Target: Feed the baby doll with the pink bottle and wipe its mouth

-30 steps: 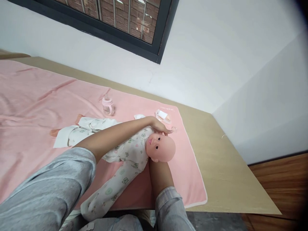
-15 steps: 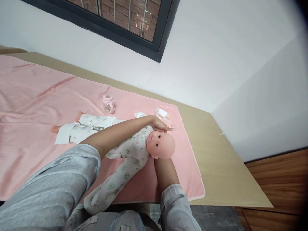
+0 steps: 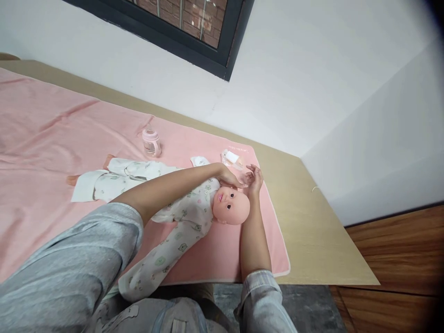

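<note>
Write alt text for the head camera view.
A baby doll in a printed sleepsuit lies on a pink blanket, with the person's left hand on its head and right hand open just beyond it. A baby bottle stands behind.

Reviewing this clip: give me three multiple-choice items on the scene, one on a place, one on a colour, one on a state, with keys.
1. The baby bottle stands where?
A) on the pink blanket, beyond the doll's legs
B) on the floor
C) in a hand

2. The doll's suit is mainly:
A) white, small prints
B) plain blue
C) black

3. The right hand is:
A) open by the doll's head
B) fisted around the bottle
C) out of view

Key: 1 A, it stands upright on the cloth; 2 A, white patterned fabric; 3 A, fingers spread, holding nothing.
</note>
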Available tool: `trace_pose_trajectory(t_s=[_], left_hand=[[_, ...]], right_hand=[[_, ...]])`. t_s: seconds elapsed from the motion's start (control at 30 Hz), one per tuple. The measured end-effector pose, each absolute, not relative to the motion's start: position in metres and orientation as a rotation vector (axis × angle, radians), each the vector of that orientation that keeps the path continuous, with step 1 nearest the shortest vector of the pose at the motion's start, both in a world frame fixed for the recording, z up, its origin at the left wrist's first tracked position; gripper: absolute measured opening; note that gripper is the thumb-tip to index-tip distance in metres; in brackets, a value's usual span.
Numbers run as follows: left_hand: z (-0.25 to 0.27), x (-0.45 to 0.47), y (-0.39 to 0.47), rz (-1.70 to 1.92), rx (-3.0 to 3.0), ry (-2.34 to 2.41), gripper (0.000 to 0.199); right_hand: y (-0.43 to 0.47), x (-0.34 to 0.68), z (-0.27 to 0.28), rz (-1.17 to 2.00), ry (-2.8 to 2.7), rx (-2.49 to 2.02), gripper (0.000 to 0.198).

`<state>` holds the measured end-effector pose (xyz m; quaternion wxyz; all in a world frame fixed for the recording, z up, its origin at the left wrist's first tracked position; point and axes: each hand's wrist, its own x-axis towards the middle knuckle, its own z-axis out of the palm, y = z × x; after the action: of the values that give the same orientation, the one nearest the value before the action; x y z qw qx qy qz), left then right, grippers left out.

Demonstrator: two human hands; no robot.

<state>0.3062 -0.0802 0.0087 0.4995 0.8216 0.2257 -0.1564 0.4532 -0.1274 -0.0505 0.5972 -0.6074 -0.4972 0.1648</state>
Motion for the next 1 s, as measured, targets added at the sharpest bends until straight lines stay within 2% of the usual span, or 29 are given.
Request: trace_pose_trajectory(t_s=[0.17,0.4,0.5,0.67,0.8,1.0], left_hand=[[0.005,0.310,-0.080,-0.630,1.856,0.553,0.083],[0.006,0.315,-0.083,-0.599,1.945,0.606,0.078],[0.023,0.309,-0.083,-0.456,2.097,0.665,0.067],[0.065,0.273,-0.082,-0.056,2.397,0.913,0.048],[0.088,0.227,-0.095,0.234,2.460,1.095,0.046],[0.088,0.171,-0.131,0.577,2.263,1.067,0.044]], right_hand=[[-0.117,0.488,-0.074,0.431,-0.680,-1.028,0.025],[-0.116,0.492,-0.093,0.360,-0.735,-1.016,0.024],[-0.115,0.484,-0.090,0.445,-0.826,-1.010,0.026],[-0.109,0.469,-0.087,0.950,-0.825,-0.983,0.022],[-0.102,0.460,-0.091,1.235,-0.736,-0.957,0.020],[-0.090,0.456,-0.093,1.402,-0.735,-0.848,0.026]])
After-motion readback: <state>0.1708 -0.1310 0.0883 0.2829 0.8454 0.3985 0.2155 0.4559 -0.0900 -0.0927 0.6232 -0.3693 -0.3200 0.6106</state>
